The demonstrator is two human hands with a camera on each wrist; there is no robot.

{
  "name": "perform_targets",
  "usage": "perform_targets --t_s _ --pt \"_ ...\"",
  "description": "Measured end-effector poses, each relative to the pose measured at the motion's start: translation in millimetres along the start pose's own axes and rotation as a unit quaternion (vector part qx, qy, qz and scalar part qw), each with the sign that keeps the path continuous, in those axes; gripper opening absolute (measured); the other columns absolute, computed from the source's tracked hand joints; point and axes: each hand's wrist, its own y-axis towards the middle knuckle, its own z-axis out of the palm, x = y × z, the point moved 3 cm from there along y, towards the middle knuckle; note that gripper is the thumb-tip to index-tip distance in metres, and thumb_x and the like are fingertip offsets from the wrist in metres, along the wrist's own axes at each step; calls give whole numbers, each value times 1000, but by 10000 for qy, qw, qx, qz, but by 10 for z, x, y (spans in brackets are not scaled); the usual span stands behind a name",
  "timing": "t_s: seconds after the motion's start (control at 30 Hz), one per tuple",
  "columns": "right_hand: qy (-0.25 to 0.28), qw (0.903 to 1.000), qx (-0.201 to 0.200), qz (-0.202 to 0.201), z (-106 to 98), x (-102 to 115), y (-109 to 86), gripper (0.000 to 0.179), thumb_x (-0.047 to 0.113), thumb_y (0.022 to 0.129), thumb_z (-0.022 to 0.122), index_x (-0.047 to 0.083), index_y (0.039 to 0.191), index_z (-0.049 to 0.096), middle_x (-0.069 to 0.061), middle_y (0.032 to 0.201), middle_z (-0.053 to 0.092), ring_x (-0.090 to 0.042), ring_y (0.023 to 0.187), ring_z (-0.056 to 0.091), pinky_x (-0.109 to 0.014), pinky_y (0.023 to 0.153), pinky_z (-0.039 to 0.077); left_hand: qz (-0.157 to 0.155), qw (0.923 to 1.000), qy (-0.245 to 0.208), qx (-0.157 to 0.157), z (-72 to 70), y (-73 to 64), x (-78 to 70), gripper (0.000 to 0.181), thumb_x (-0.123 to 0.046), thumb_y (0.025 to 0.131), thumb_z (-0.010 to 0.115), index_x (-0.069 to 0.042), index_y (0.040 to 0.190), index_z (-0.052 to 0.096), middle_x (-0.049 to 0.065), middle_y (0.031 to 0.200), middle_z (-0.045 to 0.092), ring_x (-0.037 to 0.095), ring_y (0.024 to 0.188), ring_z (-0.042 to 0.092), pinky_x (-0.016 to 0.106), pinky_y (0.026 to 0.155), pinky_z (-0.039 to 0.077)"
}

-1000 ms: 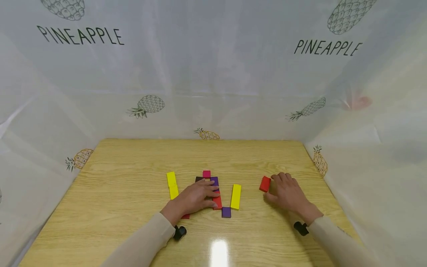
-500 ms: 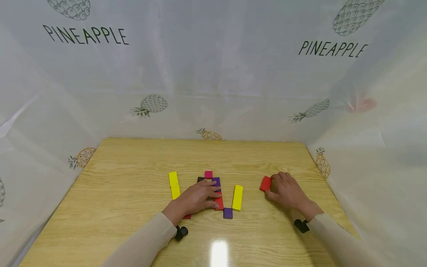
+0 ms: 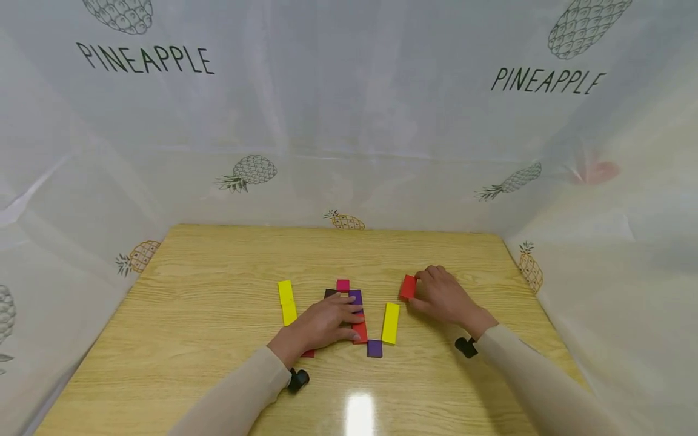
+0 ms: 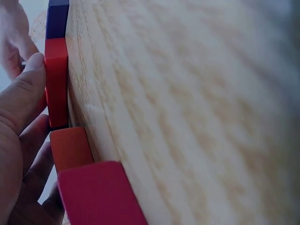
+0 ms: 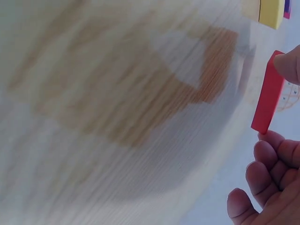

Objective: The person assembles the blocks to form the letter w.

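Observation:
Between thumb and fingertips my right hand (image 3: 447, 298) pinches a red block (image 3: 408, 287). In the right wrist view this red block (image 5: 268, 98) hangs clear of the tabletop, where a shadow falls. My left hand (image 3: 319, 327) rests over a cluster of blocks with its fingers spread. Its fingertips lie on a purple block (image 3: 355, 295) and a red one (image 3: 360, 332), the thumb at the red block's near end. A black block (image 3: 330, 293) shows partly past the fingers. The left wrist view also has an orange block (image 4: 71, 147) and a crimson block (image 4: 101, 194) beside the hand.
On the wooden table (image 3: 229, 254), a yellow block (image 3: 390, 324) and a small purple block (image 3: 374, 349) lie right of the cluster. A pink block (image 3: 343, 284) is behind it. Two yellow blocks (image 3: 286, 292) line up at left. A pineapple-print sheet (image 3: 349, 121) surrounds the table.
My right hand has carried the red block left and slightly farther back, closer to the cluster. The left hand stays on the blocks. The head view has shifted a little.

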Motion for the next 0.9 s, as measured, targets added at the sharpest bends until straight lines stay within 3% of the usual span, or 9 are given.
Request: perform_targets --t_s 0.27,0.53,0.73,0.9 --pt "256 9984 483 132 99 30 159 55 40 96 74 -3 129 65 -17 122 64 -35 110 57 -53 100 53 -1 10000 -19 39 -13 0 -37 49 -44 101 69 -20 144 68 -1 156 57 22 155 41 45 132 24" --pt "377 9976 582 17 190 28 256 55 38 96 73 -5 130 64 -18 121 65 -34 109 59 -53 101 54 -20 10000 -16 -7 -15 -3 -30 50 -45 101 69 -19 144 68 -1 156 57 23 155 41 45 132 24" --pt "626 9941 858 207 228 13 259 58 41 98 70 -4 134 63 -17 126 64 -34 113 58 -53 107 52 24 10000 43 -7 14 -11 -11 50 -47 101 68 -21 144 68 -2 156 58 22 155 42 45 132 25" --pt "739 9949 673 137 191 8 266 49 36 106 64 -5 132 65 -19 125 65 -36 115 59 -60 115 44 64 9999 92 -72 13 -8 -7 50 -47 101 68 -21 144 68 -2 155 58 22 154 42 45 132 26"
